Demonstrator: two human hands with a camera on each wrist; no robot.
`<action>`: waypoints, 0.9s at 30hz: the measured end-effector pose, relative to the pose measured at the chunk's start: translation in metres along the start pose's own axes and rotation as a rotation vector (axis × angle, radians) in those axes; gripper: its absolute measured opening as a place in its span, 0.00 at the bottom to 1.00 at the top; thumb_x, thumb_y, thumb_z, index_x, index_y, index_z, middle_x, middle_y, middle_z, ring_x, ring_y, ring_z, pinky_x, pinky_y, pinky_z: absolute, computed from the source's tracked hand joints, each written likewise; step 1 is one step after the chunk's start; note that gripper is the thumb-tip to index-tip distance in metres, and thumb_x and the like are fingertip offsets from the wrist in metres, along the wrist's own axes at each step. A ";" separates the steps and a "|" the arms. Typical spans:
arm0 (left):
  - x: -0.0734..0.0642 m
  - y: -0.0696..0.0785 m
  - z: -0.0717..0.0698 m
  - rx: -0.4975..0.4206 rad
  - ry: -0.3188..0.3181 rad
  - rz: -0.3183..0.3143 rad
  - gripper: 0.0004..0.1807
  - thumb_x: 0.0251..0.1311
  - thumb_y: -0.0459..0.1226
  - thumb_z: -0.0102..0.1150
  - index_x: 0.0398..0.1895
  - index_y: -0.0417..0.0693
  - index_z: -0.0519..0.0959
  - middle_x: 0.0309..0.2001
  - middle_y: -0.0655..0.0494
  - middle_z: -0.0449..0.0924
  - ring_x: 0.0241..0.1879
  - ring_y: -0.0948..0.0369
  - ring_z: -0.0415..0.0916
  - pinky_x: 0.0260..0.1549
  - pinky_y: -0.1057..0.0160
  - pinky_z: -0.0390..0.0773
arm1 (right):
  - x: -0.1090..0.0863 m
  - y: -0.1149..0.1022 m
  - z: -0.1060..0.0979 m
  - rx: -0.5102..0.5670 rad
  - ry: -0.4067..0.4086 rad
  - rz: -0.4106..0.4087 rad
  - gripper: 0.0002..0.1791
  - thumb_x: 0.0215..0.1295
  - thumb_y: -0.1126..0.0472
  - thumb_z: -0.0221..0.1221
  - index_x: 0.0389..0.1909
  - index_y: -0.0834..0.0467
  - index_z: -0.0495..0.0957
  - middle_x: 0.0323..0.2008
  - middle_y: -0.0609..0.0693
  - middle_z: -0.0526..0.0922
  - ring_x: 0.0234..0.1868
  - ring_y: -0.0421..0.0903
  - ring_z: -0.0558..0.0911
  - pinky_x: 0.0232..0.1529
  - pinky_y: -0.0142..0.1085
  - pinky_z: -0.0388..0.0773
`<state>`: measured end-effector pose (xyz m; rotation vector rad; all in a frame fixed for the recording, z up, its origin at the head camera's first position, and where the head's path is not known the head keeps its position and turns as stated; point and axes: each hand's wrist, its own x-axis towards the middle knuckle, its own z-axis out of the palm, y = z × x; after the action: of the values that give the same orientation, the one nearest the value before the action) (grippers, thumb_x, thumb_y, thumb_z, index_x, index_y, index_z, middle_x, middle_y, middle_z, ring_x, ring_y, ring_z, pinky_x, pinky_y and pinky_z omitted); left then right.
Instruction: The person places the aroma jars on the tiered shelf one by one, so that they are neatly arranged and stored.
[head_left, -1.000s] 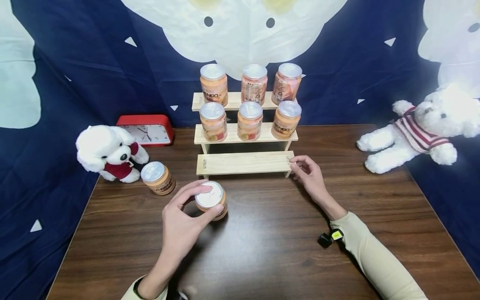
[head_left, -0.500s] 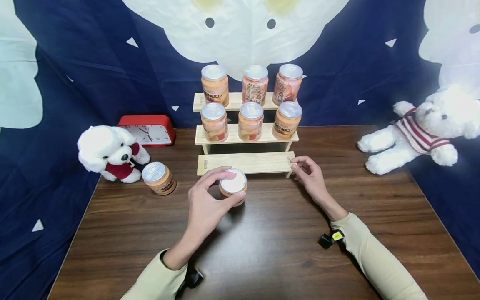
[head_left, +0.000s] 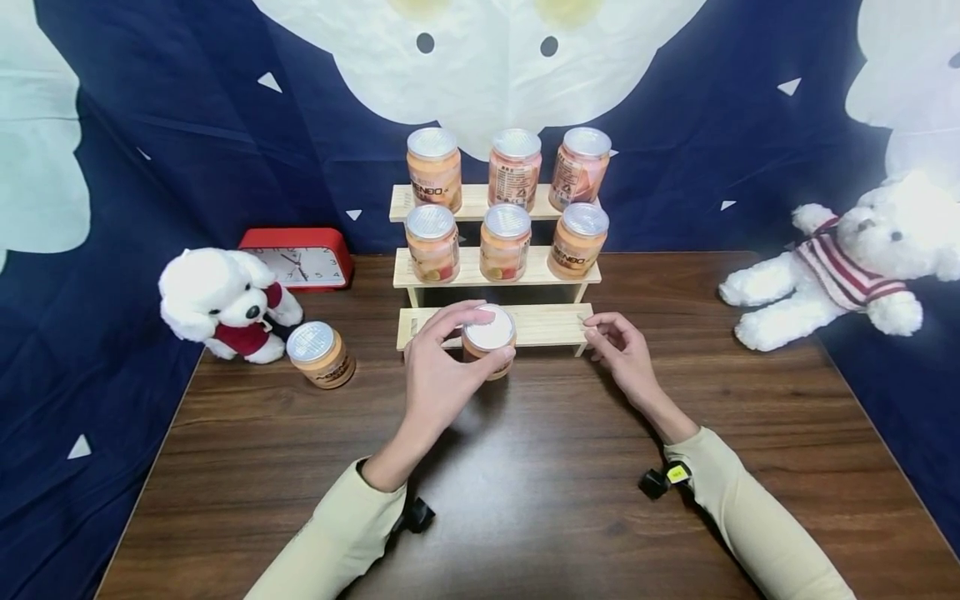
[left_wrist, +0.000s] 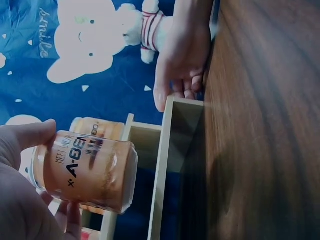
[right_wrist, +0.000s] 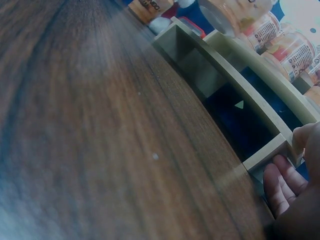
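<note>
My left hand (head_left: 441, 379) grips an orange plastic jar (head_left: 490, 331) with a silvery lid, thumb on the near side and fingers across the top and far side. In the left wrist view, the jar (left_wrist: 90, 170) hangs in the air beside the lowest step, apart from the wood. A three-step wooden display rack (head_left: 551, 323) stands at the middle of the table. At the right end of its bottom step, my right hand (head_left: 624, 357) holds the edge, thumb on top and fingers curled against the side, as the right wrist view shows.
Several similar jars stand on the upper two steps, among them a middle-step jar (head_left: 505, 243). Another jar (head_left: 321, 355) is on the table at left, near a white plush dog (head_left: 217, 300) and a red clock (head_left: 296, 257). A plush bear (head_left: 836, 267) sits at right.
My left hand has carried the jar right and away from me, from left of the rack's front to over the bottom step's front edge. The right hand has stayed at the step's end.
</note>
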<state>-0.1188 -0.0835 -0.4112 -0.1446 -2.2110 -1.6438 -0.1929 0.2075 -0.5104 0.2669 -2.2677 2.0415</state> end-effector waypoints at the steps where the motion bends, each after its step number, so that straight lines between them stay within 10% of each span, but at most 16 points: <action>1: 0.002 0.000 0.002 -0.003 0.004 0.003 0.23 0.47 0.39 0.90 0.48 0.53 0.93 0.58 0.64 0.90 0.60 0.63 0.83 0.54 0.53 0.83 | 0.000 0.001 0.000 -0.002 0.002 0.002 0.12 0.81 0.71 0.61 0.56 0.76 0.78 0.36 0.44 0.82 0.36 0.40 0.82 0.34 0.30 0.82; 27: 0.027 -0.030 0.037 -0.060 0.092 0.051 0.21 0.49 0.35 0.88 0.48 0.46 0.91 0.62 0.55 0.89 0.60 0.57 0.86 0.66 0.51 0.76 | 0.000 0.000 0.000 0.015 0.006 0.003 0.12 0.80 0.72 0.61 0.56 0.76 0.78 0.36 0.45 0.82 0.36 0.41 0.83 0.34 0.30 0.83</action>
<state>-0.1622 -0.0622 -0.4377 -0.1368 -2.0743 -1.6564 -0.1930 0.2077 -0.5102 0.2574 -2.2518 2.0585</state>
